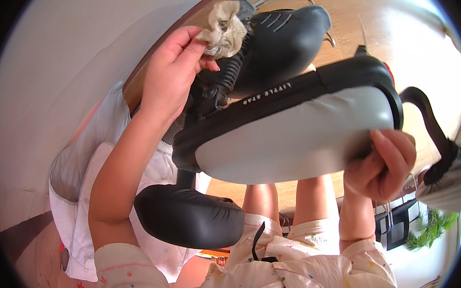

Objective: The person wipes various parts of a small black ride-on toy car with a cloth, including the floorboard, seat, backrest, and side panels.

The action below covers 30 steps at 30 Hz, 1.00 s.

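My left hand (174,64) pinches a crumpled beige cloth (225,31) at upper centre, above a black coil spring (230,73). Below it, a long grey and black padded part (293,140), perhaps of a scooter or bike, lies across the view and bears white lettering on its black edge. My right hand (380,166) has curled fingers at this part's lower right side, beside a blurred dark patch; whether it holds anything is hard to tell. A black padded saddle (191,215) is at lower left, between my left forearm and my legs.
A smooth black fender-like cover (283,41) stands behind the spring, near bent metal bars. On the right are a curved black bar (424,108), a grey cloth-covered thing (447,190) and green leaves (431,226). White quilted fabric (164,251) hangs at left. The floor (225,190) looks wooden.
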### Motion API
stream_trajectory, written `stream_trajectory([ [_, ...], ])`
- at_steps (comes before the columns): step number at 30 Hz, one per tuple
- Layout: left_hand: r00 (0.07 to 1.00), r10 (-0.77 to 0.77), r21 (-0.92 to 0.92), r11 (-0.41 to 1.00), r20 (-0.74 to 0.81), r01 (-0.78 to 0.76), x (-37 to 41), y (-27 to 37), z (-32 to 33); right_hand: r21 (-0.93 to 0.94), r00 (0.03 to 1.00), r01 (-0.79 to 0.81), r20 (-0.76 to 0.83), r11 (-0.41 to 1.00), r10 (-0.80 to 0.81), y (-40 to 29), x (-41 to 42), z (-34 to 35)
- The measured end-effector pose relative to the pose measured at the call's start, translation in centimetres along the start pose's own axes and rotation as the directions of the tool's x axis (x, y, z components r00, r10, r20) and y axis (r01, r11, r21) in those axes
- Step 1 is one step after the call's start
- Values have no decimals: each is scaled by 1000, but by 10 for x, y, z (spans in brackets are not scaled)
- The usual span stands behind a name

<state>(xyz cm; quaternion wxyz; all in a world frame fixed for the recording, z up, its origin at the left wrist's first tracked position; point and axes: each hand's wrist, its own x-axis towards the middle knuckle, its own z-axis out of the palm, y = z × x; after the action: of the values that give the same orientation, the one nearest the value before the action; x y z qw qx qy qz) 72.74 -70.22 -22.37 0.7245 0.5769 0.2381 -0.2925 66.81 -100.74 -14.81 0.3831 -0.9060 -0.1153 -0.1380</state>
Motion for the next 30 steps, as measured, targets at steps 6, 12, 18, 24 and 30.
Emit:
stream_trajectory([
  [6, 989, 46, -156, 987, 143, -24, -67, 57, 54, 50, 991, 21, -136, 998, -14, 2, 3, 9],
  [12, 976, -128, -13, 991, 174, 133, -141, 53, 119, 43, 938, 92, -339, 995, -72, 12, 2, 12],
  [18, 978, -208, -86, 974, 22, 210, -161, 13, 187, 652, 929, -64, -238, 756, 284, 14, -34, -28],
  [24, 966, -218, 344, 925, 139, 159, -177, -42, 248, 718, 815, -417, 24, 558, 579, -13, -174, -73],
  [30, 830, -20, 824, 137, 557, -549, -153, -61, 279, 716, 463, -671, 206, 190, 862, 53, -269, -27],
])
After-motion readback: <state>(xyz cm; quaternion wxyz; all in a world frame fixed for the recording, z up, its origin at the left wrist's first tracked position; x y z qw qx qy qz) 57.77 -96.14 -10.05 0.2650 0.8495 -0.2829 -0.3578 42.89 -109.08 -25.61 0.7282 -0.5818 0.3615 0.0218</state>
